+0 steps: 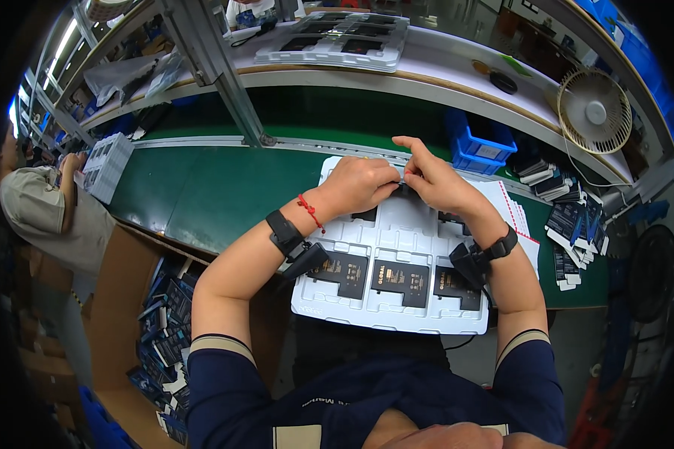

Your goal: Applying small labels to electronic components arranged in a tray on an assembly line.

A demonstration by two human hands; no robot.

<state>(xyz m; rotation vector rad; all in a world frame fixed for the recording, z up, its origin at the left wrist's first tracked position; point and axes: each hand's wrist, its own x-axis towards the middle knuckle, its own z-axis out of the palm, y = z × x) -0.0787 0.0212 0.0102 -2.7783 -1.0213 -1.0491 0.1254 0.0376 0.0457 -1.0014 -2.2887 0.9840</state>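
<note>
A white moulded tray (389, 323) lies in front of me, with flat black battery packs in its pockets. Along the near row sit a left pack (341, 274), a middle pack (401, 283) and a right pack (457, 289), partly covered by my wrist gear. Over the tray's far row, my left hand (361, 184) is closed in a pinch. My right hand (436, 182) meets it there, index finger raised, thumb and other fingers drawn together. Whatever small thing they pinch is hidden. Just under the fingertips shows part of a dark pack (404, 191).
White sheets (494, 196) lie right of the tray, near stacked blue bins (481, 144) and scattered small boxes (573, 224). A fan (595, 112) stands on the upper shelf, with another tray (337, 41). Left are a carton (123, 299) of boxes and a co-worker (52, 198).
</note>
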